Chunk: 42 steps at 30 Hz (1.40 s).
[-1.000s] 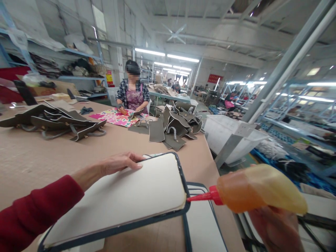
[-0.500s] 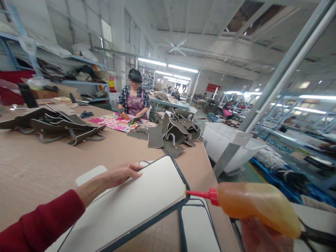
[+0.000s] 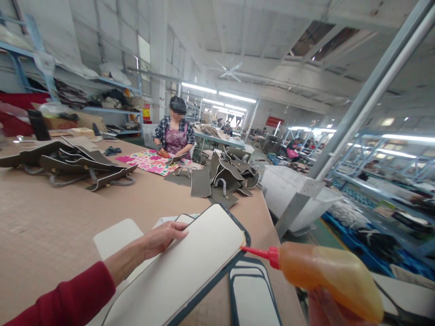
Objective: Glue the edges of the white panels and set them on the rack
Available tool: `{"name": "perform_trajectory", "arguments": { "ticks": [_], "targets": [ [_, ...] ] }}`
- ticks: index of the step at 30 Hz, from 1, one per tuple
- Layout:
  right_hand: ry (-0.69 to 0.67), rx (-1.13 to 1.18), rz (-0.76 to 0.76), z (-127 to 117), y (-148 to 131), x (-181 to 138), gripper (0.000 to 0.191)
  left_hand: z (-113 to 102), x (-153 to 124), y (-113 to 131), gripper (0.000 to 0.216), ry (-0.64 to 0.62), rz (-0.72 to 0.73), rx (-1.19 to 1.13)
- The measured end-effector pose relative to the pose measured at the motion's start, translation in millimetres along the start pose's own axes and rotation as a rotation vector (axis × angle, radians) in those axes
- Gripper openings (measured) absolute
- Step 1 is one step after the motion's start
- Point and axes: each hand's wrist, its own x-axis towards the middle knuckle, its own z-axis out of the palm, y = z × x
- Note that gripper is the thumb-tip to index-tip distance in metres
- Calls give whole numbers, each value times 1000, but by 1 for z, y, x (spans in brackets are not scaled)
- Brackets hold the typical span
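Observation:
My left hand [image 3: 165, 237], in a red sleeve, grips the far long edge of a white panel [image 3: 200, 253] with a dark rounded border, thumb on top. The panel is tilted above the table. From the right, my right hand [image 3: 328, 305] is wrapped under a squeeze bottle [image 3: 329, 274] of amber liquid. The bottle's red nozzle [image 3: 258, 253] points left, its tip at the panel's near right corner, where a yellowish line shows along the rim. Below lie more white panels with dark edges [image 3: 254, 290]. Another white panel [image 3: 117, 233] lies behind my left wrist.
Olive bag pieces with handles are heaped at the table's far edge [image 3: 226, 176] and on the left [image 3: 78, 160]. Across the brown table [image 3: 163, 199] a co-worker [image 3: 175, 133] handles pieces on a floral cloth [image 3: 152, 160]. A slanted metal post [image 3: 340, 136] and white bin [image 3: 288, 185] stand right.
The nozzle tip has moved slightly along the panel's corner toward its near long edge. My left hand and the panel have shifted a little right and down in view.

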Motion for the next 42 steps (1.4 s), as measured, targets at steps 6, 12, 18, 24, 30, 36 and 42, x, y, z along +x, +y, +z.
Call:
{"name": "perform_trajectory", "arguments": {
  "ticks": [6, 12, 18, 24, 30, 36, 42],
  "targets": [
    [88, 126, 45, 17, -6, -8, 49, 1, 6, -9, 41, 20, 22, -47],
    [10, 109, 56, 15, 0, -6, 54, 8, 6, -9, 39, 35, 13, -56],
    [-46, 67, 60, 9, 10, -3, 55, 15, 8, -6, 36, 88, 4, -98],
    [-123, 49, 47, 12, 12, -3, 52, 21, 11, -3, 45, 138, -18, -110],
    [-183, 17, 61, 11, 19, -4, 51, 18, 18, -4, 44, 161, -12, -123],
    [-216, 44, 72, 13, 18, -8, 47, 17, 21, -4, 37, 157, -10, -125],
    [-211, 46, 135, 14, 20, -10, 50, 15, 22, -3, 36, 184, -31, -130]
  ]
}}
